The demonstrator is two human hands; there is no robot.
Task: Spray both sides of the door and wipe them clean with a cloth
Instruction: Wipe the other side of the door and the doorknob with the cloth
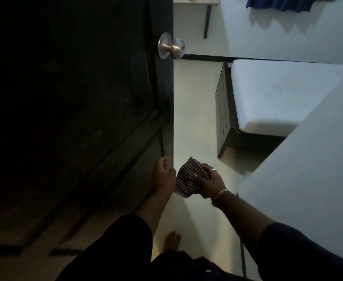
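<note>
The door [75, 108] stood open on your left, big and dark, and its free edge faced you. Its round silver knob [171, 47] stuck out high up on that edge. The door's face looked dull and a bit dusty, but I could not tell if it was wet from spray.

Your left hand [163, 175] was low down, right at the door's edge. Its fingers were curled, and they seemed to hold the edge, most likely to keep the door from swinging. The light was too dim to be sure they gripped it.

Your right hand [208, 182] was just beside the left one. It held the checked cloth [187, 179] bunched up tight in its fingers. A bunched cloth gives you a thick pad to rub with. I think you were getting it ready to wipe the low part of the door.

No spray bottle showed anywhere.

Past the door lay a pale floor [195, 110]. A bed [278, 94] with a light mattress stood well apart on the right. Your bare foot [172, 241] was on the floor below your hands.
</note>
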